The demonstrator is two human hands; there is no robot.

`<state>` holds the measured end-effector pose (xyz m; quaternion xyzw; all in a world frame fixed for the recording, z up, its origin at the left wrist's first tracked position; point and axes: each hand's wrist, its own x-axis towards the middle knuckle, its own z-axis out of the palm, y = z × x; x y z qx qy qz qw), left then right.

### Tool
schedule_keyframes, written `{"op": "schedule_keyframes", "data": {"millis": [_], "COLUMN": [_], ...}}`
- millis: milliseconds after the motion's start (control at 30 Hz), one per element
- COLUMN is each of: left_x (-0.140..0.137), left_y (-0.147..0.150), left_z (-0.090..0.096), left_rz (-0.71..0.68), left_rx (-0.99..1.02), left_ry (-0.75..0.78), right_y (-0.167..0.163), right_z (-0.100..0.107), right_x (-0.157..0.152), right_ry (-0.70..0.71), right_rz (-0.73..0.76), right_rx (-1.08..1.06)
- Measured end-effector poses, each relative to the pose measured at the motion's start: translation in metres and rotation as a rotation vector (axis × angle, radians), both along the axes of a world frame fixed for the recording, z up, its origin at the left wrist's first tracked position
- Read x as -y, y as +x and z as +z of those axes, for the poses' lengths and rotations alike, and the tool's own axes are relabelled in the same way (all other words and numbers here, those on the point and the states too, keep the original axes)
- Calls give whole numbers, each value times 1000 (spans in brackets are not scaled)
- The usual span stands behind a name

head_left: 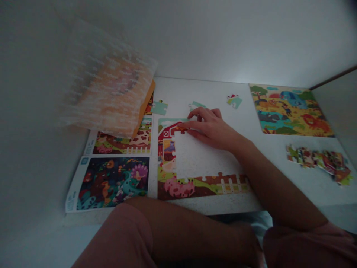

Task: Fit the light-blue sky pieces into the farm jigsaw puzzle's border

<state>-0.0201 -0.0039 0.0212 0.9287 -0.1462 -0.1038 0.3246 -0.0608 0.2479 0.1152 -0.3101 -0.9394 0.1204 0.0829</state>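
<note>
Puzzle (178,188) part-built on white table (178,89), mid-view. Right hand (210,126) at its 12 o'clock, fingers narrowed, tips on red roof (170,126); cannot tell whether pinching. Left hand (252,242) at 5, dim, grip unclear. Pile (331,163) at 3; green piece (196,105) at 12.

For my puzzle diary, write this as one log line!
right hand: touching partial farm puzzle | left hand: low, grip unclear | piece pile: right side

left hand (251,240): blurred, cut off | card lettering (73,199): too small
</note>
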Motion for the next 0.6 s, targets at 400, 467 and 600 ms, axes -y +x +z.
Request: {"op": "schedule_keyframes", "data": {"millis": [400, 467, 600], "left_x": [26, 35, 45], "left_y": [0, 1, -5], "left_z": [-20, -26, -25], "left_rz": [110, 114, 177], "left_rx": [102, 101, 114], "left_ry": [212, 227, 356], "right_y": [141, 147, 146], "right_z": [-17, -39, -59], "right_x": [-66, -72, -77], "right_ry": [138, 133, 189], "right_rz": [-608, -705, -737], "right_rx": [-316, -259, -191]}}
